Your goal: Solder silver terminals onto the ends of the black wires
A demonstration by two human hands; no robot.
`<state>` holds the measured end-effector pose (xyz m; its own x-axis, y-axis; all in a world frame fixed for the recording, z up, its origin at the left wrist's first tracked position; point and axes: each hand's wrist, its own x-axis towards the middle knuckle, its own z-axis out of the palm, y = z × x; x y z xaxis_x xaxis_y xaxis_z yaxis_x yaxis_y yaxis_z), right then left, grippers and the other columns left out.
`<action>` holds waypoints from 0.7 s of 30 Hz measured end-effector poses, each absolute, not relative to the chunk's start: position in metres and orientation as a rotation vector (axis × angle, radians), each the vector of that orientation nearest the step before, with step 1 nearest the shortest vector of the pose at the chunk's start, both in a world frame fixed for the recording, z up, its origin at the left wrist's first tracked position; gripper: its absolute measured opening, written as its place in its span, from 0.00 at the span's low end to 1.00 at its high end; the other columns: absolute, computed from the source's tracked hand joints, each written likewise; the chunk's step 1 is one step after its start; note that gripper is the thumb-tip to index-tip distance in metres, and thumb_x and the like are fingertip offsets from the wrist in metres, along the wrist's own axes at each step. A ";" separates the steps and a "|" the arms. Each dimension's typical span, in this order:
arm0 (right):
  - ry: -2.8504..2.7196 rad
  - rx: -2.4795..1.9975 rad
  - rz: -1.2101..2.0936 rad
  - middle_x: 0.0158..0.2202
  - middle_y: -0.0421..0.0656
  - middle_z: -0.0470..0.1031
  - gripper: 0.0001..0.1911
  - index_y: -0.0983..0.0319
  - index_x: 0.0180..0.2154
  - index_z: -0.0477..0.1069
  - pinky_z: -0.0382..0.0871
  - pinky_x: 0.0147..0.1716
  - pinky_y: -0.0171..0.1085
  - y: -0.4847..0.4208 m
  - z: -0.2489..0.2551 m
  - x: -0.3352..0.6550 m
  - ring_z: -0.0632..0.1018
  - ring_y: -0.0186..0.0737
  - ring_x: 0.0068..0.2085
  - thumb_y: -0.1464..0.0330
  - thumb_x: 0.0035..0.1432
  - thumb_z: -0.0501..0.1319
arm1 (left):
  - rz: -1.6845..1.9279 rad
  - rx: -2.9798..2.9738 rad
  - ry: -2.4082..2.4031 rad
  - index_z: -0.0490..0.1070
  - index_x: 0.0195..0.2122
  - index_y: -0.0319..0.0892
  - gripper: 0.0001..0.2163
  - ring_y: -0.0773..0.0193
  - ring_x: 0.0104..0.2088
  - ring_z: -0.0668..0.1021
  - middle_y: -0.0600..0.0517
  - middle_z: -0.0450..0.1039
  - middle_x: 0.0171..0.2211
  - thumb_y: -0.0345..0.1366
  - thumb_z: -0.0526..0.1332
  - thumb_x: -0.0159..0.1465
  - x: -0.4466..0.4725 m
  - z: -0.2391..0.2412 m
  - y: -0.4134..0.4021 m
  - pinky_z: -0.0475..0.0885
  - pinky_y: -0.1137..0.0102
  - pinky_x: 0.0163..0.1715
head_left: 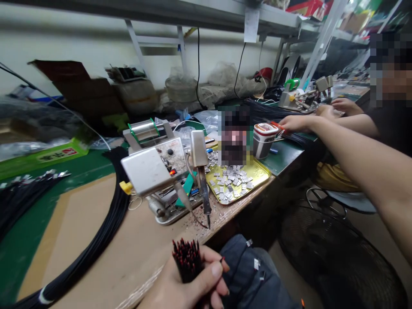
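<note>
My left hand (196, 279), low in the middle, is closed around a bundle of thin black cables (188, 259) whose ends show red wire tips. My right hand (294, 123) is stretched far forward on the right, its fingers around an orange-handled tool (277, 126) beside a white and dark tub (264, 139). The tool's working end cannot be made out. Between the hands, a yellow tray (262, 169) holds many small silvery metal connectors (233, 182). A soldering iron (204, 193) points down from its metal stand over the bench edge.
A soldering machine (148, 171) with a solder reel (143, 131) stands on the cardboard-covered bench (93, 240). A long black cable bundle (119, 206) curves at left. A co-worker (386, 116) sits at right. Several connectors lie on my trousers (247, 274); a fan (337, 253) stands below.
</note>
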<state>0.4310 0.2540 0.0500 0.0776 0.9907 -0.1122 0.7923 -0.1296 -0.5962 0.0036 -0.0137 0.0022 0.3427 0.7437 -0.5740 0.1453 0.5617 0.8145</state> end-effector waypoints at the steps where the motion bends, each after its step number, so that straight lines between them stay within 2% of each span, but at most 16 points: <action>1: -1.707 -1.958 0.653 0.36 0.44 0.76 0.11 0.68 0.40 0.72 0.74 0.34 0.38 0.241 0.049 0.435 0.77 0.34 0.32 0.64 0.65 0.61 | 0.470 0.928 1.168 0.73 0.34 0.38 0.20 0.66 0.23 0.76 0.51 0.77 0.24 0.51 0.70 0.54 0.003 0.003 -0.013 0.67 0.72 0.25; 3: -1.573 -1.871 0.488 0.26 0.44 0.72 0.15 0.65 0.30 0.71 0.71 0.31 0.40 0.210 0.049 0.436 0.73 0.35 0.26 0.61 0.65 0.59 | 0.488 0.948 1.142 0.74 0.35 0.37 0.20 0.66 0.24 0.77 0.50 0.77 0.25 0.51 0.69 0.55 0.002 0.005 -0.013 0.68 0.72 0.24; 8: -1.431 -1.613 0.288 0.27 0.45 0.74 0.10 0.60 0.34 0.74 0.68 0.30 0.40 0.103 0.037 0.383 0.73 0.39 0.27 0.60 0.56 0.67 | 0.606 0.939 1.183 0.76 0.34 0.36 0.17 0.69 0.23 0.74 0.52 0.75 0.24 0.46 0.71 0.54 0.001 0.008 -0.017 0.68 0.74 0.24; 10: -1.441 -1.538 0.406 0.27 0.46 0.77 0.13 0.61 0.38 0.75 0.69 0.27 0.40 0.053 0.021 0.339 0.76 0.41 0.27 0.59 0.56 0.67 | 0.628 0.936 1.175 0.77 0.34 0.36 0.15 0.69 0.23 0.74 0.52 0.75 0.24 0.44 0.71 0.54 0.001 0.008 -0.018 0.68 0.74 0.25; 12: -1.492 -1.478 0.575 0.23 0.43 0.76 0.16 0.61 0.37 0.74 0.68 0.22 0.37 0.009 -0.001 0.292 0.75 0.39 0.23 0.55 0.57 0.64 | 0.645 0.936 1.164 0.78 0.33 0.36 0.14 0.69 0.24 0.74 0.52 0.76 0.24 0.43 0.72 0.54 0.001 0.008 -0.020 0.69 0.75 0.25; 14: -1.497 -1.318 0.993 0.21 0.42 0.74 0.19 0.62 0.36 0.72 0.65 0.20 0.35 -0.023 -0.024 0.253 0.72 0.36 0.20 0.52 0.60 0.61 | 0.651 0.940 1.154 0.78 0.33 0.37 0.13 0.68 0.25 0.75 0.51 0.76 0.24 0.41 0.72 0.53 0.001 0.008 -0.021 0.69 0.74 0.25; 16: -1.561 -1.174 1.267 0.25 0.41 0.73 0.22 0.62 0.39 0.70 0.62 0.20 0.34 -0.043 -0.043 0.225 0.70 0.34 0.22 0.50 0.54 0.65 | 0.658 0.932 1.147 0.78 0.32 0.37 0.13 0.66 0.26 0.75 0.51 0.76 0.24 0.41 0.74 0.51 0.002 0.007 -0.022 0.69 0.74 0.25; 18: -1.632 -1.150 1.225 0.25 0.40 0.70 0.22 0.62 0.35 0.69 0.61 0.22 0.33 -0.053 -0.055 0.210 0.68 0.34 0.24 0.50 0.52 0.66 | 0.661 0.920 1.142 0.78 0.32 0.37 0.13 0.66 0.25 0.75 0.52 0.75 0.23 0.40 0.74 0.50 0.002 0.008 -0.024 0.69 0.74 0.24; 21: -1.776 -1.170 1.011 0.22 0.38 0.64 0.21 0.62 0.25 0.65 0.57 0.23 0.34 -0.059 -0.064 0.201 0.64 0.33 0.23 0.51 0.56 0.64 | 0.647 0.939 1.140 0.78 0.30 0.37 0.12 0.69 0.22 0.72 0.54 0.73 0.21 0.39 0.74 0.49 0.003 0.008 -0.025 0.68 0.74 0.23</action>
